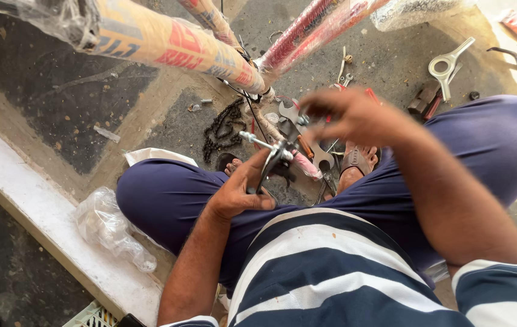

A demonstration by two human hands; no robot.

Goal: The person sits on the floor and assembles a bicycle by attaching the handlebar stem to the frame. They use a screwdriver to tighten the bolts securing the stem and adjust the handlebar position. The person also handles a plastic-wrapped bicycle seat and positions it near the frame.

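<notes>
Orange-and-red bicycle frame tubes wrapped in clear plastic film (174, 45) run across the top of the frame and meet at a joint just above centre. Below them a person sits cross-legged on the rough concrete floor (89, 103), with a pale raised kerb (40, 236) slanting along the lower left edge. At centre, the left hand (243, 191) has its fingers closed around a silver metal brake caliper with a protruding bolt (270, 154), held just under the joint. The right hand (346, 115) is blurred above it, fingers bunched; whether they pinch anything cannot be told. The caliper looks not yet fastened, so fitting seems under way, not finished. A black bicycle chain (222, 127) lies left of the hands, flat steel spanners (449, 63) upper right. Knees, tubes and scattered tools crowd the hands; open floor remains only at upper left.
</notes>
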